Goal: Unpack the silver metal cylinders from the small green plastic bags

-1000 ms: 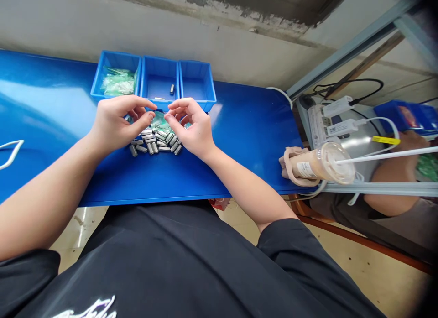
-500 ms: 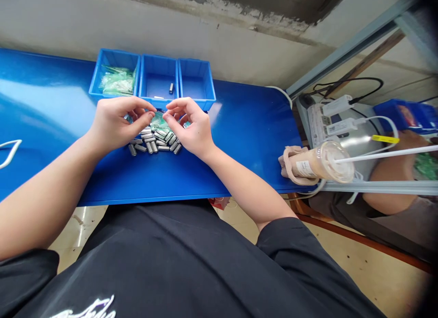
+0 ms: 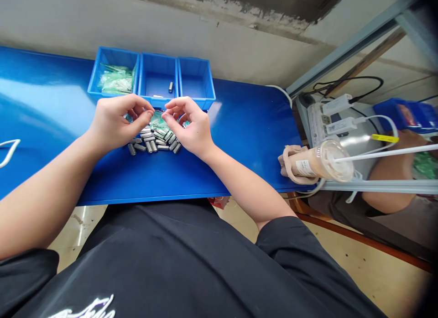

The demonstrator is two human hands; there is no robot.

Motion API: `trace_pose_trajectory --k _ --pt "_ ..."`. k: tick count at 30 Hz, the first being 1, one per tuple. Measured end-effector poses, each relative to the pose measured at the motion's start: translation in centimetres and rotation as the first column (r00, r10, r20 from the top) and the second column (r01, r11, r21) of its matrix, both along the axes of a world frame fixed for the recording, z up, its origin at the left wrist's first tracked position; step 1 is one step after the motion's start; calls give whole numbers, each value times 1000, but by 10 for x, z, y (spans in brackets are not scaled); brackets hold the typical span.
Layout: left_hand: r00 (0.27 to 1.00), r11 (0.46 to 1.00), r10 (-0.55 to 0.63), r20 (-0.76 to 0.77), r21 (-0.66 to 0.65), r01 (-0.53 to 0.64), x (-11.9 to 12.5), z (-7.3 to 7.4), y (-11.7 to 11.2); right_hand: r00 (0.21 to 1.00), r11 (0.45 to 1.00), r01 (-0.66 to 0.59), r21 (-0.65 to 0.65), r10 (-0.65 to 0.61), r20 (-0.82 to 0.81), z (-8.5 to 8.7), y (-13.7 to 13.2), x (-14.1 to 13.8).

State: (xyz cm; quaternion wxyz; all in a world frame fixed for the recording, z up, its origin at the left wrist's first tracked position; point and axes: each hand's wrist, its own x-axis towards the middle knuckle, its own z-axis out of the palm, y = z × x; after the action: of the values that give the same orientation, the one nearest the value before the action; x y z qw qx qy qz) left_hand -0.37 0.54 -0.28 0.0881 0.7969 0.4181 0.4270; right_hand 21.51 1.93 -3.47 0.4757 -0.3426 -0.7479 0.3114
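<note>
My left hand (image 3: 114, 122) and my right hand (image 3: 190, 124) hover side by side over a heap of small grey metal pieces (image 3: 155, 140) on the blue table (image 3: 239, 140). Both hands have thumb and fingers pinched together, fingertips almost meeting above thin green-tinted plastic bags (image 3: 158, 119). What each pinch holds is too small to make out. Behind the hands stand three joined blue bins: the left bin (image 3: 114, 78) holds green plastic bags, the middle bin (image 3: 159, 78) holds one metal piece (image 3: 170, 86), the right bin (image 3: 196, 78) looks bare.
A plastic cup with a beige drink and straw (image 3: 320, 165) lies at the table's right end on a cloth. Beyond it are white power adapters with cables (image 3: 337, 112) and another person's arm (image 3: 397, 172). A white cable loop (image 3: 8, 151) lies far left.
The hands have drawn slightly closer together, fingertips now nearly touching; otherwise little has moved.
</note>
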Motion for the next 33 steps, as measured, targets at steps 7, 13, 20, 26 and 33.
trace_pose_trajectory --k 7,13,20,26,33 --pt "1000 999 6 22 -40 -5 1 1 0 999 999 23 -26 -22 45 2 -2 0" --pt "1000 999 0 16 -32 1 1 2 0 999 999 16 -29 -15 36 2 -1 0" --pt "1000 1000 -4 20 -12 4 1 1 1 1000 1000 0 -6 0 -3 1 -1 -1" --pt "1000 1000 -9 19 3 9 0 0 1 1000 1000 5 -2 -5 19 2 -1 -1" --pt "1000 999 -17 16 30 16 0 -1 1 1000 1000 5 -11 -5 23 3 -2 -1"
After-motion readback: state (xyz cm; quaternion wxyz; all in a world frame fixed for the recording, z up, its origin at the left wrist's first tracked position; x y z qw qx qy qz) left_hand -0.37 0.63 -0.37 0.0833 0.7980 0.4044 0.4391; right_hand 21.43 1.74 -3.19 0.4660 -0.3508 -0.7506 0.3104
